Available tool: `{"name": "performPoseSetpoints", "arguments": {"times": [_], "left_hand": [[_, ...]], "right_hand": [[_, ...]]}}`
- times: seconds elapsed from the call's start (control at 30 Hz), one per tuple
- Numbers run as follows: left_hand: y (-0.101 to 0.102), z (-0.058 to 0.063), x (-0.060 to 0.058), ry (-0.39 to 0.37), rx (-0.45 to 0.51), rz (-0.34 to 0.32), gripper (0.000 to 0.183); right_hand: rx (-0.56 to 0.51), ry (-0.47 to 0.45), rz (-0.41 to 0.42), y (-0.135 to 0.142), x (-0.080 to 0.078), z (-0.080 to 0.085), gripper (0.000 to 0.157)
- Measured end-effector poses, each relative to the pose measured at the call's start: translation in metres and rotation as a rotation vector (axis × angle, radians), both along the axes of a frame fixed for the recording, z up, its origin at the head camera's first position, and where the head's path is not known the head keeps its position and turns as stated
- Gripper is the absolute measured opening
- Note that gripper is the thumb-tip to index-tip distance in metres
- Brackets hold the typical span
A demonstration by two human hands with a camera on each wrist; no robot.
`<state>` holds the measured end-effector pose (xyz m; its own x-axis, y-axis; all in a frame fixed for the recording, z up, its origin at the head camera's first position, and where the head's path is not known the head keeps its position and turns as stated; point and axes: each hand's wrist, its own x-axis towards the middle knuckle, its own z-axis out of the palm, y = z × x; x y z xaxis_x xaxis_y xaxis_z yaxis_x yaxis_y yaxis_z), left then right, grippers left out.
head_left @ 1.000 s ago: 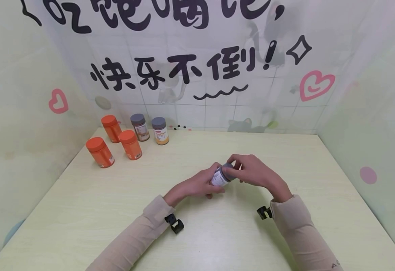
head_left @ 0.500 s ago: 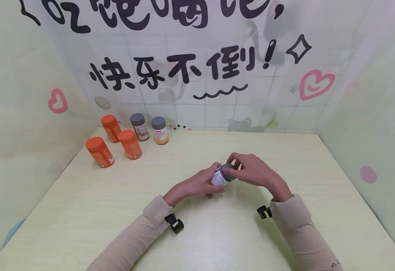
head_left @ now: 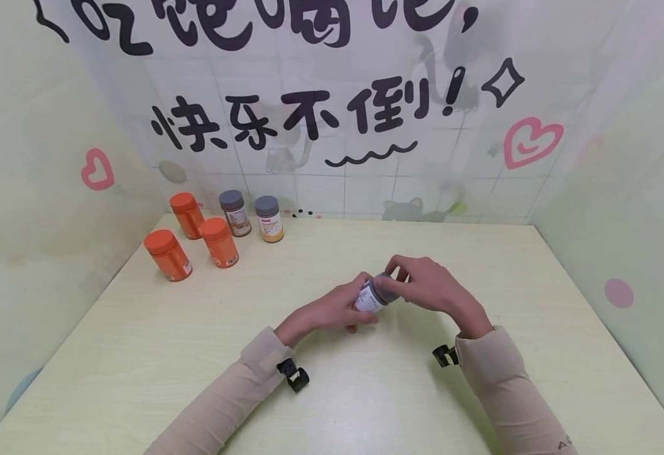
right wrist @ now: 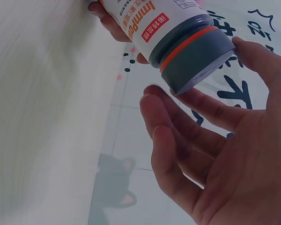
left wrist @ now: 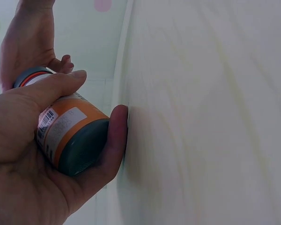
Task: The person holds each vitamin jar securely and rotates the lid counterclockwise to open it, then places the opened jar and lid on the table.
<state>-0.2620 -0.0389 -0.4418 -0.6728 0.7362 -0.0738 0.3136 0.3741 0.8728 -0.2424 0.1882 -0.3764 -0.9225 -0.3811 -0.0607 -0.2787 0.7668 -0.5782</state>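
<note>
A supplement bottle [head_left: 368, 299] with a white and orange label is held tilted above the table. My left hand [head_left: 336, 308] grips its body; in the left wrist view the thumb [left wrist: 61, 86] lies across the label, and the dark base [left wrist: 84, 147] shows by a curled finger. The grey cap [right wrist: 199, 61] sits at the bottle's other end, with an orange ring showing between cap and neck. My right hand [head_left: 431, 284] pinches this cap between thumb and index fingertip. Its other fingers [right wrist: 166, 150] are bent and apart from the bottle.
At the table's back left stand three orange jars [head_left: 169, 256] with orange lids. Beside them are two grey-capped bottles [head_left: 269, 220]. A printed curtain [head_left: 343, 183] borders the pale wooden table [head_left: 332, 392] at the back.
My right hand has shifted very slightly up and to the right at the cap. My left hand and the bottle stay where they were.
</note>
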Motion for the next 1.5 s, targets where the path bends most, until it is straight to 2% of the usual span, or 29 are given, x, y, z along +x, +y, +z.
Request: {"name": "performPoseSetpoints", "arguments": {"times": [0.23, 0.57, 0.87, 1.23, 1.5], "left_hand": [[0.0005, -0.0006, -0.0005, -0.013, -0.001, 0.006, 0.055], [0.0007, 0.0004, -0.0005, -0.007, -0.006, 0.008, 0.055], [0.0, 0.0009, -0.0004, -0.005, -0.006, 0.001, 0.055], [-0.0002, 0.0012, 0.001, -0.002, -0.007, 0.003, 0.056], [-0.0004, 0.0011, 0.001, -0.004, -0.003, 0.003, 0.056]], "right_hand": [[-0.019, -0.006, 0.032, 0.0013, -0.0003, -0.0012, 0.03], [-0.007, -0.023, 0.017, 0.0016, -0.0009, -0.0003, 0.039], [-0.039, -0.047, 0.039, 0.0018, -0.0002, -0.0004, 0.036], [-0.011, -0.035, 0.015, 0.0004, 0.0002, -0.0005, 0.042], [-0.018, -0.052, 0.028, 0.0007, 0.0009, 0.0006, 0.038]]}}
